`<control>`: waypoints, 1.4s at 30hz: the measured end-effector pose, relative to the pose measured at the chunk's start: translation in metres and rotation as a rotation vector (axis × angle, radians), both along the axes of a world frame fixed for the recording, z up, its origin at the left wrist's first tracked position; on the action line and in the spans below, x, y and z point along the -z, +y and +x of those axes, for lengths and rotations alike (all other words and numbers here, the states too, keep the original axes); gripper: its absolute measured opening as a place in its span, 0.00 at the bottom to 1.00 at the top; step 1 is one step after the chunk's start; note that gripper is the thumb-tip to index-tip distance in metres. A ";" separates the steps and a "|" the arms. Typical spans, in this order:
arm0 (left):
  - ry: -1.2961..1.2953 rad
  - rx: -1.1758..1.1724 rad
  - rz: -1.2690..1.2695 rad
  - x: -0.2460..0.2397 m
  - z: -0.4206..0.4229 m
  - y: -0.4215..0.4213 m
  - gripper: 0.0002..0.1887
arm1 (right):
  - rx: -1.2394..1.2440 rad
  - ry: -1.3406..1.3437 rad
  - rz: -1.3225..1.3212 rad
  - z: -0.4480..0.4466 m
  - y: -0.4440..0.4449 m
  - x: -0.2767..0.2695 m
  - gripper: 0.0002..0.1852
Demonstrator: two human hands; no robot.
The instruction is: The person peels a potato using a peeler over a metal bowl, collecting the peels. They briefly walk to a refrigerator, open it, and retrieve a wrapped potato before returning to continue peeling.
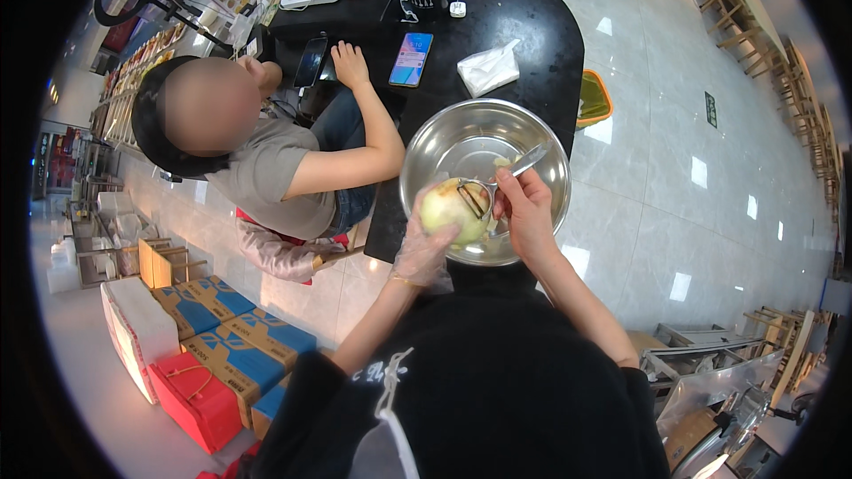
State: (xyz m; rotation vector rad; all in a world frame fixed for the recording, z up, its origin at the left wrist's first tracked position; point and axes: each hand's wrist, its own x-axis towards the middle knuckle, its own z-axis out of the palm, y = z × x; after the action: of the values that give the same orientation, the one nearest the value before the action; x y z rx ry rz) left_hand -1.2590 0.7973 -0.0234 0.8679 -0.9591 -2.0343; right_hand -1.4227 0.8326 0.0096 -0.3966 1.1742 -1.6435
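My left hand [426,246], in a clear plastic glove, holds a round, pale green peeled fruit or vegetable [446,213] with brownish patches on top. My bare right hand [527,209] grips a metal peeler [491,187]; its blade end lies against the right side of the pale round piece, and its flat handle points up and right. Both hands are over a wide stainless steel bowl [432,140] at the edge of the black table [546,33]. A few pale scraps lie in the bowl, partly hidden by the hands.
A seated person [279,159] is close on the left, one arm near the bowl. Beyond the bowl are a tissue pack [489,70], a smartphone [411,60] and a black holder [421,3]. An orange-rimmed bin [607,96] stands right of the table, stacked cartons [233,352] at lower left.
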 end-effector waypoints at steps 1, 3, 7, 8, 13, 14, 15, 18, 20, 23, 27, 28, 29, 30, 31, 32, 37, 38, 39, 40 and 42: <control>-0.002 -0.018 0.004 0.001 0.000 -0.001 0.34 | -0.016 0.044 -0.012 0.001 -0.001 -0.002 0.07; 0.012 -0.035 0.027 -0.002 0.000 -0.002 0.33 | -0.070 0.140 -0.020 0.001 0.000 -0.006 0.06; 0.024 -0.038 0.154 -0.013 0.004 0.001 0.32 | -0.097 0.323 0.012 -0.002 -0.005 -0.010 0.05; 0.014 -0.041 0.198 -0.013 0.006 0.003 0.32 | -0.059 0.409 0.038 -0.013 -0.009 -0.001 0.06; 0.225 0.010 0.219 -0.023 0.021 -0.003 0.32 | -0.028 0.305 0.206 -0.069 -0.001 0.040 0.08; 0.184 -0.010 0.259 -0.018 0.019 -0.005 0.32 | -0.043 0.233 0.207 -0.067 0.003 0.038 0.08; 0.138 -0.020 0.296 -0.014 0.019 -0.007 0.32 | -0.048 0.155 0.204 -0.063 0.004 0.031 0.08; 0.127 -0.050 0.348 -0.011 0.019 -0.004 0.32 | -0.192 0.097 0.202 -0.064 -0.001 0.036 0.07; 0.141 -0.035 0.369 -0.012 0.014 -0.004 0.31 | -0.212 0.382 0.335 -0.069 -0.002 0.051 0.06; 0.115 -0.049 0.350 -0.013 0.008 -0.004 0.29 | -0.061 0.309 0.137 -0.055 0.000 0.019 0.06; 0.084 -0.016 0.330 -0.016 0.001 -0.004 0.27 | -0.167 0.253 0.060 -0.017 -0.006 -0.016 0.06; 0.097 -0.005 0.326 -0.016 -0.001 -0.004 0.27 | -0.182 0.295 0.072 -0.010 -0.007 -0.011 0.07; 0.073 -0.013 0.322 -0.014 -0.003 -0.002 0.27 | -0.174 0.304 0.064 -0.014 -0.008 -0.005 0.06; 0.047 -0.033 0.317 -0.009 -0.003 0.000 0.27 | -0.177 0.309 0.055 -0.019 -0.012 0.002 0.06; 0.019 -0.047 0.313 -0.006 -0.003 0.003 0.27 | -0.175 0.314 0.046 -0.024 -0.014 0.009 0.06; -0.001 -0.051 0.309 -0.005 -0.003 0.005 0.28 | -0.171 0.322 0.045 -0.025 -0.016 0.017 0.06; 0.067 -0.020 0.324 -0.006 0.012 0.011 0.32 | -0.105 0.290 0.208 -0.044 -0.008 0.054 0.07; 0.136 0.009 0.258 -0.011 0.016 0.004 0.33 | -0.066 0.302 0.265 -0.054 -0.007 0.065 0.07; 0.203 0.022 0.201 -0.017 0.020 0.003 0.34 | -0.081 0.321 0.268 -0.060 -0.002 0.064 0.07; 0.270 0.038 0.143 -0.020 0.021 0.001 0.35 | -0.093 0.340 0.272 -0.065 0.003 0.062 0.07; 0.259 0.037 0.183 -0.019 0.017 -0.006 0.36 | -0.130 0.326 0.247 -0.068 0.005 0.051 0.08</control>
State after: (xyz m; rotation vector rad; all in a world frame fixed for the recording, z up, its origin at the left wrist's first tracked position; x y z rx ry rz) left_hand -1.2425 0.7917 -0.0049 0.6618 -0.6591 -2.2265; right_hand -1.4910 0.8381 -0.0414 -0.5839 1.5412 -1.3326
